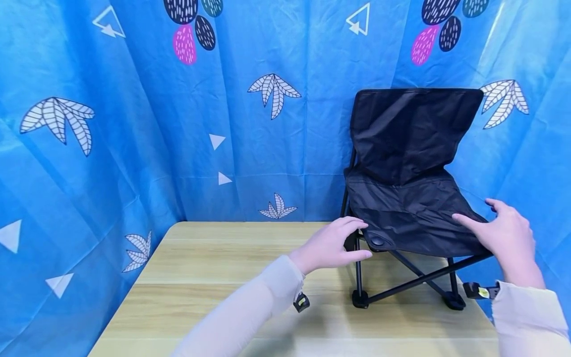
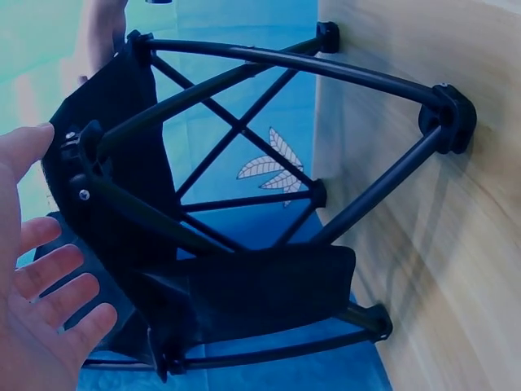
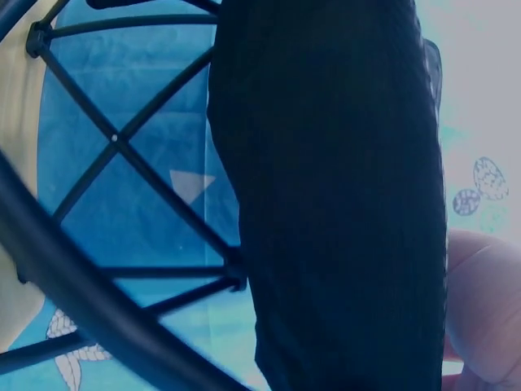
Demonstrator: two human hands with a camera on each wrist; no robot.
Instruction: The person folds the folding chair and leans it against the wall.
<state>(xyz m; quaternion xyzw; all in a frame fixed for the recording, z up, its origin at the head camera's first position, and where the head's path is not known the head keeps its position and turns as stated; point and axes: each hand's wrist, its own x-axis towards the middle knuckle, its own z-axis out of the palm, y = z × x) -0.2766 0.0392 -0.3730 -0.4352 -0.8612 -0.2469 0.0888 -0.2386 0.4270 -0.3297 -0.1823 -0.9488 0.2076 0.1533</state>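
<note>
A black folding camp chair (image 1: 401,198) stands unfolded, its fabric seat and backrest spread on crossed metal legs. At the seat's near left corner is my left hand (image 1: 332,245), thumb apart from the loosely bent fingers. The left wrist view shows that hand (image 2: 49,277) beside the seat frame, with the thumb tip by the corner joint; whether it touches is unclear. By the seat's near right corner, my right hand (image 1: 508,235) has its thumb and fingers spread apart. Only a part of this hand (image 3: 486,305) appears in the right wrist view, at the fabric's edge.
The chair's feet rest on a light wooden tabletop (image 1: 214,287), toward its right side. Behind and around hangs a blue patterned curtain (image 1: 178,124). Black bands with small devices sit at the left wrist (image 1: 301,301) and right wrist (image 1: 482,291).
</note>
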